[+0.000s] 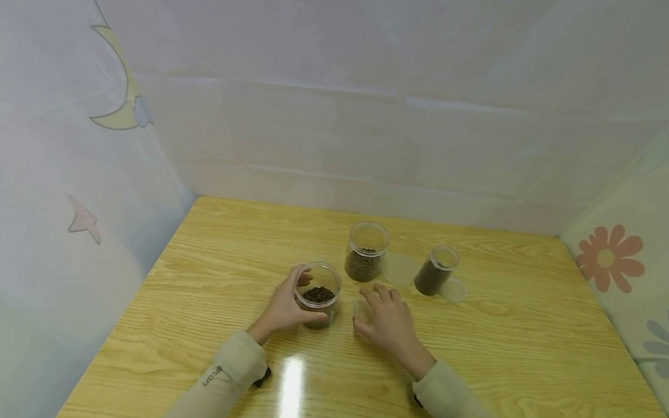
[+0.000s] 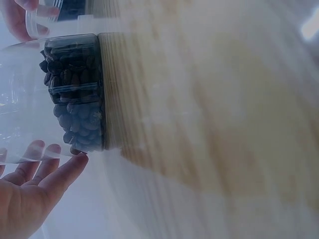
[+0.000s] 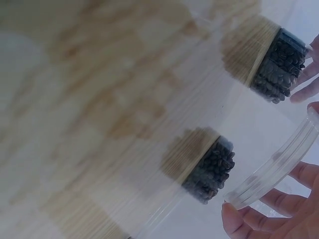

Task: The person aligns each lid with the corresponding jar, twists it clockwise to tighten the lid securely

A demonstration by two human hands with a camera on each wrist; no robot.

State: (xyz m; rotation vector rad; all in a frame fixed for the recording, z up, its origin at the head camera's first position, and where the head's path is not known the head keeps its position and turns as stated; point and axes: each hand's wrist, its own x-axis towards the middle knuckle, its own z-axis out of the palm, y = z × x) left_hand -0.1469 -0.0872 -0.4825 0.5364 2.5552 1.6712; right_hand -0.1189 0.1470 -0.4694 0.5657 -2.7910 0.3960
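My left hand (image 1: 282,307) holds an open clear plastic jar (image 1: 318,304) from its left side, thumb across the front and fingers behind. Dark brown beans, like coffee beans, fill its lower part. The jar stands upright on the table; the left wrist view shows the fingers (image 2: 62,177) against its wall. Just right of this jar, my right hand (image 1: 391,321) grips a clear round lid (image 3: 274,167) by its rim, above the tabletop. In the head view the hand partly hides that lid.
Behind my hands stands another open jar (image 1: 363,265) of brown beans, with a clear lid (image 1: 401,270) lying beside it. Farther right is a narrower open jar (image 1: 433,276) with dark contents, and a smaller lid (image 1: 455,290) next to it. All rest on the wooden table (image 1: 223,247).
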